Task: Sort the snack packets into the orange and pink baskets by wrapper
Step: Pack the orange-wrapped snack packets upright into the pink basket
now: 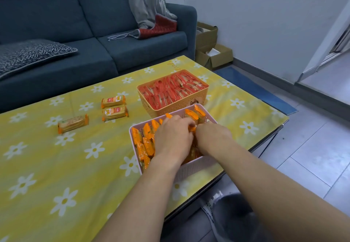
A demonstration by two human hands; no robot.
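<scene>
The pink basket (pixel 191 168) near the table's front edge holds several orange-wrapped packets (pixel 146 143) standing on edge. Both my hands are inside it: my left hand (pixel 173 137) presses on the packets with fingers curled, and my right hand (pixel 212 135) meets it at an orange packet (pixel 192 128) between the fingertips. Behind it the orange basket (pixel 176 107) is packed with red-wrapped packets (pixel 172 88). Three orange packets lie loose on the tablecloth to the left: two side by side (pixel 113 101) (pixel 115 113) and one nearer the left (pixel 73 124).
A yellow flowered cloth (pixel 66 166) covers the low table, whose right edge drops to a tiled floor (pixel 312 156). A blue sofa (pixel 94 33) with cushions stands behind. Cardboard boxes (pixel 212 54) sit by the wall.
</scene>
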